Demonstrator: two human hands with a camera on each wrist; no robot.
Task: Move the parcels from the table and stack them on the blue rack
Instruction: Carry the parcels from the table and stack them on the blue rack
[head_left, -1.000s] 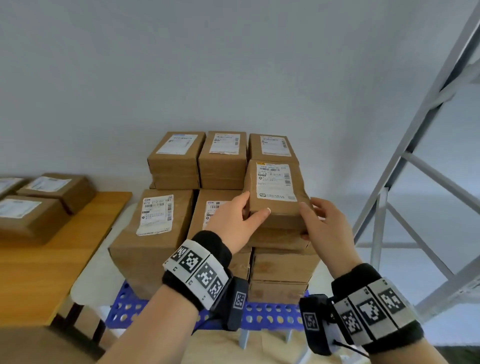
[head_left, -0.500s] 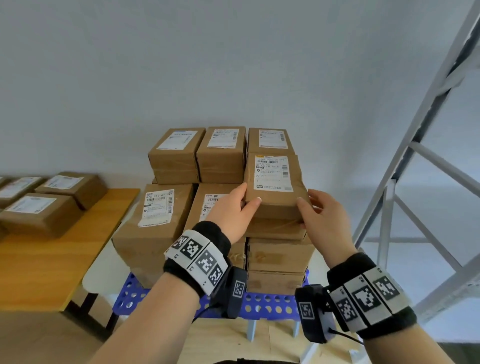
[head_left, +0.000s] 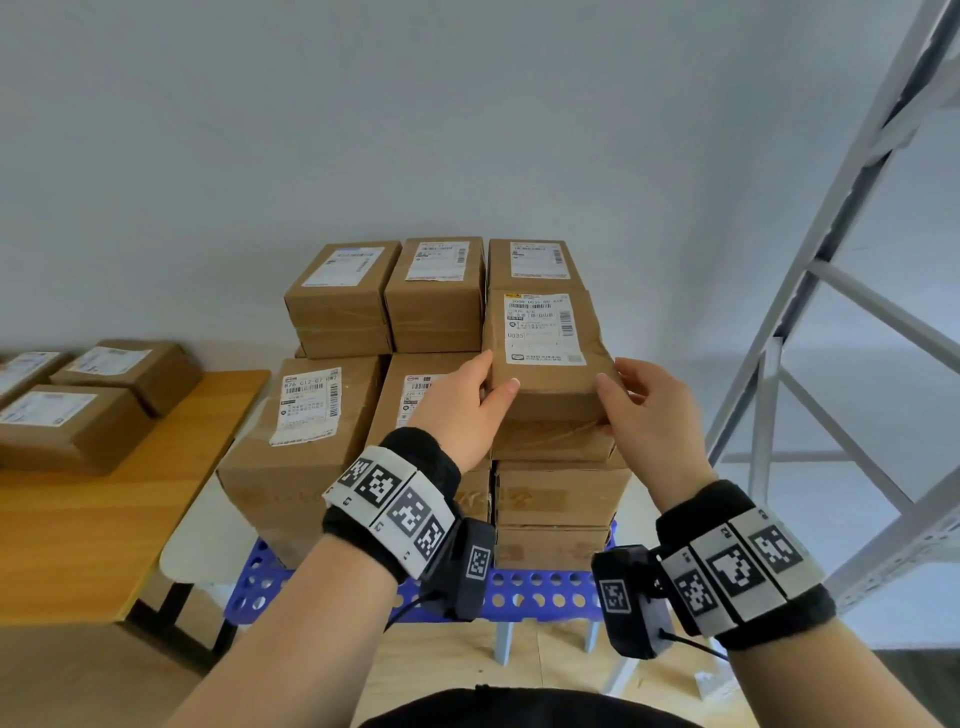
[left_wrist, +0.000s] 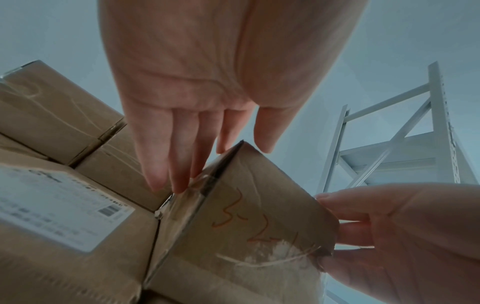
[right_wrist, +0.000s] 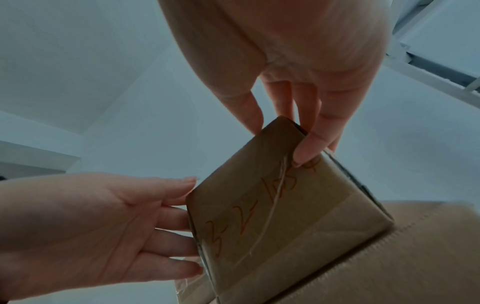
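Change: both hands ride a little higher on the stack than a second ago, and the parcel they carry now sits nearly level on the right-hand column instead of tipped toward the camera.
Left hand: fingers nearly straight, pressed flat against the left end of the top parcel, thumb over its upper edge.
Right hand: fingers curled round the right end of the same parcel, thumb on top; the wrist views show it pinched between the two hands.
Blue rack: perforated deck, low on pale legs, just past the wrists, loaded with brown boxes in several columns.
Right column: three boxes stacked under the held parcel; whether the parcel's full base is resting I cannot tell.
Risk: this column stands taller and narrower than its neighbours, so letting go with the parcel overhanging the near edge could tip it off toward the person.
Risk: a sideways shove while squaring it could shift the boxes below.
Table: wooden, to the left, with three parcels waiting on it.
Far right: white metal shelving frame.
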